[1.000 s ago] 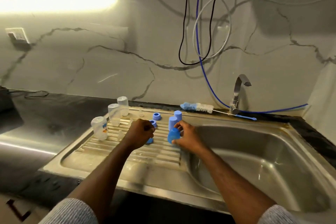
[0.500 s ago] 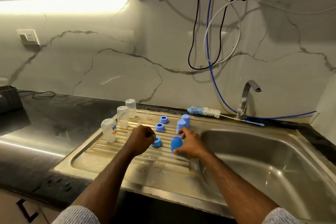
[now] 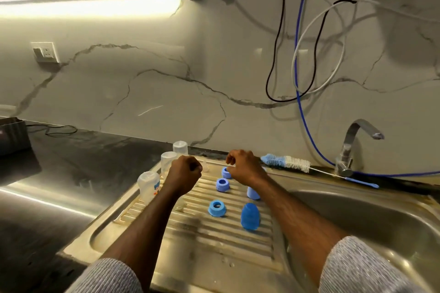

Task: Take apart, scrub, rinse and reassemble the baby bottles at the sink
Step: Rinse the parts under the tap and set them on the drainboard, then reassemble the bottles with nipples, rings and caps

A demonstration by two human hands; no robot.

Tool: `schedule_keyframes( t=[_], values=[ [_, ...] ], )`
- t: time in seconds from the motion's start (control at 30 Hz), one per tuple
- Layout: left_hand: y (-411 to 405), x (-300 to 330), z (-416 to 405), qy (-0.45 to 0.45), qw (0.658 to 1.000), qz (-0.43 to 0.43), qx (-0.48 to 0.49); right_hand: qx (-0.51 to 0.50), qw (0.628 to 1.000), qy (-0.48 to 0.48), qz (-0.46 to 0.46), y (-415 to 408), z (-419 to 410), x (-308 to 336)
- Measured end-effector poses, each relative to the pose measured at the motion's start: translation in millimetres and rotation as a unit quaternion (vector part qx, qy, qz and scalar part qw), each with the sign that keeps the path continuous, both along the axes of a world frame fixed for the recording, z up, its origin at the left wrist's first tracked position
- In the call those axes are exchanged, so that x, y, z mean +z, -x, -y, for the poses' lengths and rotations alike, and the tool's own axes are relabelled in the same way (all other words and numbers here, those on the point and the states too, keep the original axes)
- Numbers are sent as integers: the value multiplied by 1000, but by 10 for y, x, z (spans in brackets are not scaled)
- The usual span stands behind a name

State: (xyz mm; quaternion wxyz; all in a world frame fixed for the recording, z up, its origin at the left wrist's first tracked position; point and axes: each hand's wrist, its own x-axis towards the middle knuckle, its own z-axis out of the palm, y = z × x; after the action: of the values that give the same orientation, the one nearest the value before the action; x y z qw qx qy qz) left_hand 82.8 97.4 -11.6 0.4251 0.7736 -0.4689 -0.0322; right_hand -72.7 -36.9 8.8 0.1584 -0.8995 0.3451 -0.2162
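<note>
**Both hands reaching over the drainboard among bottle parts**

The left hand [image 3: 184,171] is hovering over the far part of the steel drainboard [image 3: 147,228], its fingers curled into a fist; whether it is holding anything small I cannot tell. The right hand [image 3: 245,166] is hanging just right of it, fingers loosely curled and gripping nothing visible, its fingertips just above the farthest blue ring [image 3: 226,172]. Two more blue rings are lying nearer [image 3: 222,184] [image 3: 217,208]. A blue cap [image 3: 250,216] is standing to their right, another cap [image 3: 252,192] partly hidden behind the right forearm. Three clear bottles [image 3: 149,185] [image 3: 168,162] [image 3: 180,148] are standing along the left edge. A bottle brush [image 3: 288,162] is lying at the far rim beside the tap [image 3: 352,145].
</note>
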Motion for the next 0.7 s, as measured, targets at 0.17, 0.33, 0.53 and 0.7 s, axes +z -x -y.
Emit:
schedule_keyframes(
  t=[0.17,0.33,0.53,0.7],
  values=[
    [-252,-31,81,12,1000,-24,11,32,997,-12,-69,-621,222,-97],
    [-386,-123,134,9,1000,-18,7,54,968,12,-244,-1085,292,-236],
    [-445,-155,200,19,1000,-17,1,22,973,0,-228,-1360,337,-409],
    [-408,-137,388,22,1000,-1,-12,-17,998,-4,-53,-1155,455,-176]
  ],
)
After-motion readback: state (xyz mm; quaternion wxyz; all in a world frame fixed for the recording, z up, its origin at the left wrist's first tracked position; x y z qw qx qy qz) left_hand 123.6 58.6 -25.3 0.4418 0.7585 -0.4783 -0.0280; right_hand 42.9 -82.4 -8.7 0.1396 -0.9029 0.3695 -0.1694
